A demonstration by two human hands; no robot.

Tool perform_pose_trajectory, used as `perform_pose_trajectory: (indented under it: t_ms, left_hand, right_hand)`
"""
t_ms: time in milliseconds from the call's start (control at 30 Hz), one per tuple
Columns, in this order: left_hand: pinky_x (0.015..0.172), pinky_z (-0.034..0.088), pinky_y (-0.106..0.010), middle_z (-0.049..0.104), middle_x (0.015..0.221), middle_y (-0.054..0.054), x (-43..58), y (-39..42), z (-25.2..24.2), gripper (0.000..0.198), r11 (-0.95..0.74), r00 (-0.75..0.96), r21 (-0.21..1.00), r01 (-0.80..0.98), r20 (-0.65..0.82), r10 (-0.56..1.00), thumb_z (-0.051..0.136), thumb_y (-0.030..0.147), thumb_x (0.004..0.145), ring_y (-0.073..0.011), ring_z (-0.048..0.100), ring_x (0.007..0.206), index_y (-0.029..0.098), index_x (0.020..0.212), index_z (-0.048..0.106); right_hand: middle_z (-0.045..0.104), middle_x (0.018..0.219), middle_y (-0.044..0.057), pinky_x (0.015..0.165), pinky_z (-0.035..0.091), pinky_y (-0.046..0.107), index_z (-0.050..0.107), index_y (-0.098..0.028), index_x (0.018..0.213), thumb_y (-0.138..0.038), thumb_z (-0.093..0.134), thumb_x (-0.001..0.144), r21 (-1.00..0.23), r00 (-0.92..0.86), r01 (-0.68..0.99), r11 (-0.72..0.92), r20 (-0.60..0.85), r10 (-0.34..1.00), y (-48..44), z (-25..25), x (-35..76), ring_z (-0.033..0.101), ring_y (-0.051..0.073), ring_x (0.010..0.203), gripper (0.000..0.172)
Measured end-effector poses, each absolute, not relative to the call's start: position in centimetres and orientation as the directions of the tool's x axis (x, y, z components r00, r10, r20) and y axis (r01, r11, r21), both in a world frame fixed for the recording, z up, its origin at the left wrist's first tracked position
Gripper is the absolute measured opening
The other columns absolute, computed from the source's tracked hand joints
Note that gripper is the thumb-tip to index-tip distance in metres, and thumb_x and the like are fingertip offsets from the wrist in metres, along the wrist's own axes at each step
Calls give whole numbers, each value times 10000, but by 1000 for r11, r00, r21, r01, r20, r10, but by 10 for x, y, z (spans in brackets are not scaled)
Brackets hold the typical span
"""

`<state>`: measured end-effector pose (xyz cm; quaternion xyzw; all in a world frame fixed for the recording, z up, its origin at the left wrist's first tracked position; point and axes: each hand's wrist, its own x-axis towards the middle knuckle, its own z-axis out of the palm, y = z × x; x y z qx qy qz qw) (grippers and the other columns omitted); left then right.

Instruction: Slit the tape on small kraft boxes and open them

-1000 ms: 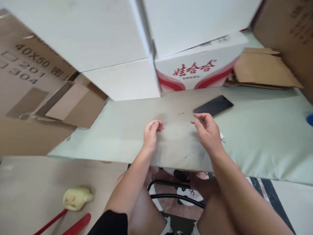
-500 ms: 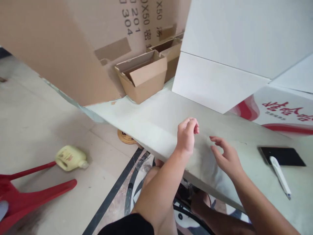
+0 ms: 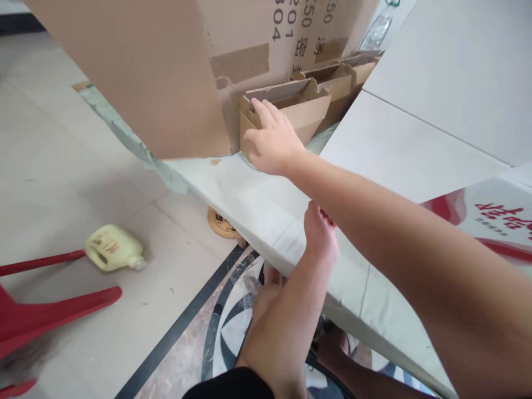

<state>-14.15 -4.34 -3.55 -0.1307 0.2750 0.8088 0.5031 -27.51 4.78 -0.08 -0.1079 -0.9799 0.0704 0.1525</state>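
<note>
My right hand (image 3: pixel 274 136) reaches across to a small open-topped cardboard box (image 3: pixel 305 111). Its fingers are apart, with the fingertips at the box's near left corner; whether they touch the cardboard I cannot tell. Below the right forearm, my left hand (image 3: pixel 321 233) is closed over the cloth-covered table (image 3: pixel 233 185). The forearm partly covers its curled fingers, and anything inside them is hidden. Behind the first box stand more small open boxes (image 3: pixel 334 77) in a row, up against a large printed cardboard sheet (image 3: pixel 249 27).
White panels (image 3: pixel 419 133) and a red-and-white printed carton (image 3: pixel 494 213) stand on the right. A clear bottle (image 3: pixel 377 30) shows at the back. On the floor at left lie a yellow jug (image 3: pixel 112 247) and red chair legs (image 3: pixel 66 310). A wooden stool (image 3: pixel 222 223) is beneath the table edge.
My right hand has moved left and forward, over my left hand, to the small box. My left hand stays closed in about the same place. The view has shifted right-to-left, leaving the phone and white cutter unseen.
</note>
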Motion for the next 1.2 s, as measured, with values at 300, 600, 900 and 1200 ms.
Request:
perform_pose_trajectory:
  t_ms: [300, 600, 900, 1200]
  left_hand:
    - [604, 361, -304, 432, 581, -4, -136, -44, -51, 242, -30, -370, 794, -607, -249, 895, 448, 203, 866, -150, 432, 606, 220, 627, 411]
    - [433, 319, -282, 586, 494, -13, -95, -41, -56, 355, -56, 228, 997, 44, 44, 973, 590, 334, 805, -172, 485, 423, 244, 463, 564]
    - [319, 293, -303, 520, 363, 8, 2, -93, -36, 345, -53, 911, 995, 79, -50, 409, 718, 174, 649, -178, 437, 282, 245, 350, 560]
    - [763, 504, -322, 630, 774, -4, -48, -96, 34, 179, -421, 156, 882, -210, 455, 877, 589, 203, 945, -145, 611, 744, 215, 776, 650]
  right_hand:
    - [656, 1304, 100, 1225, 257, 655, 693, -174, 1061, -140, 451, 902, -129, -888, 279, 952, 342, 307, 50, -2, -236, 516, 348, 1386, 291]
    - [741, 1250, 110, 1023, 468, 600, 744, -208, 949, -207, 558, 817, -150, -742, 543, 827, 376, 555, 54, 7, -49, 648, 352, 1244, 229]
    - [781, 1023, 83, 972, 600, 550, 682, -251, 807, -156, 613, 787, -172, -609, 596, 784, 539, 582, -48, -4, 178, 734, 322, 1125, 119]
    - [769, 795, 49, 806, 660, 550, 640, -315, 617, -178, 654, 617, -249, -361, 717, 651, 666, 653, -120, -13, 288, 782, 373, 922, 138]
